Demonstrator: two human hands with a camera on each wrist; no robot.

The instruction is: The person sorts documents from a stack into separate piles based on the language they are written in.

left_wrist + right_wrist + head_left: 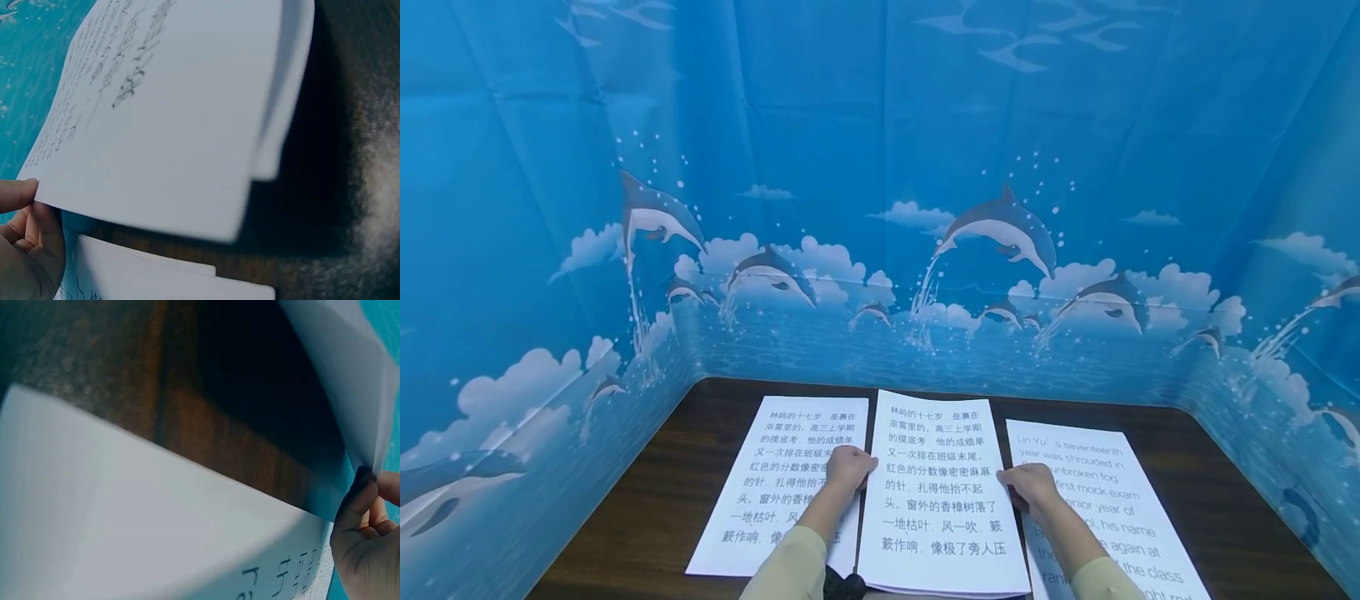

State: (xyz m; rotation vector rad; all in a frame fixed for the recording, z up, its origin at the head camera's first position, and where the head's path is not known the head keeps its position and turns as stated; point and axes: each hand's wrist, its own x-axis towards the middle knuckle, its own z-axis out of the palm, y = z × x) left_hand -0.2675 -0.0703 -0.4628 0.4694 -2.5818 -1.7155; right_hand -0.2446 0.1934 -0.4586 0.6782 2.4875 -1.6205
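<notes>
Both hands hold the middle printed sheets of paper (936,500), covered in large Chinese text, slightly above the table. At their left edge the left hand (850,468) pinches between thumb and fingers; the left wrist view shows this hand (31,244) at the edge of the paper (187,144), with another sheet's edge showing behind. The right hand (1032,486) pinches the opposite edge. In the right wrist view, thumb and finger of that hand (369,544) meet on the bent edge of the raised paper (356,381).
On the dark wooden table (640,492), another Chinese-text sheet (745,500) lies beneath the left forearm. An English-text sheet (1097,467) lies beneath the right forearm. A blue dolphin-print curtain (820,167) surrounds the table's back and sides.
</notes>
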